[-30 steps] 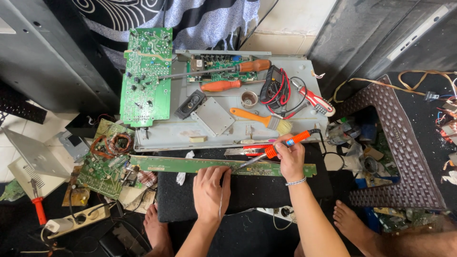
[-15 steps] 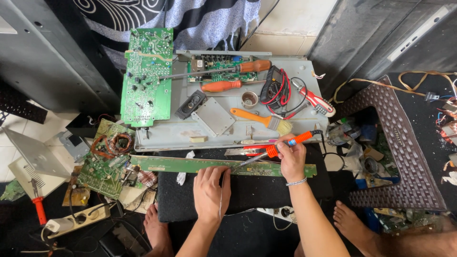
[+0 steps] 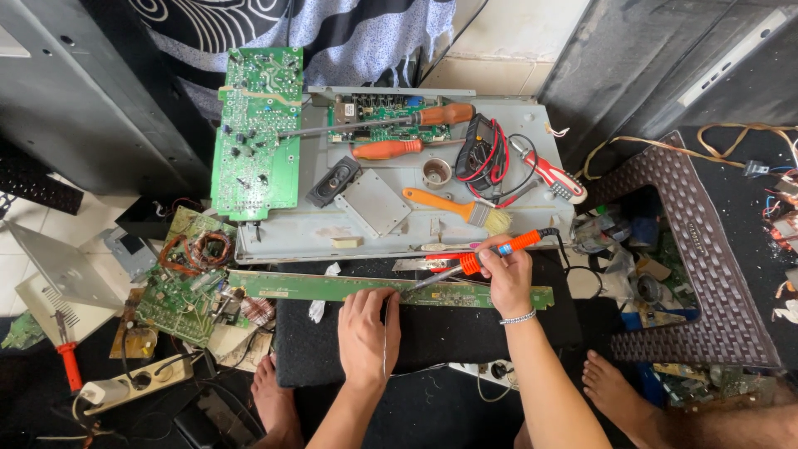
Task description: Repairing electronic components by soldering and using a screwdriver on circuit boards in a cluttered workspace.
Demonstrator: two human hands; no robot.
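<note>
- Your soldering iron (image 3: 497, 249) has a glossy orange plastic handle and a dull metal shaft.
- The long circuit strip (image 3: 332, 286) under your hands looks matt green laminate.
- The black pad (image 3: 432, 333) beneath it looks soft and matt.
- The grey chassis panel (image 3: 532, 133) is smooth painted metal.

Informal electronics repair spot, set up on the floor. Evidence: bare circuit boards scattered about, a large green one (image 3: 256, 133) at upper left and a long narrow strip board (image 3: 332, 287) at centre. A grey metal chassis (image 3: 399, 224) serves as tool tray with screwdrivers (image 3: 391, 150), a multimeter (image 3: 484, 154) and a brush (image 3: 461, 208). Power strip (image 3: 133, 384) lower left; loose wires at right edge. Bare feet beside the mat.
</note>
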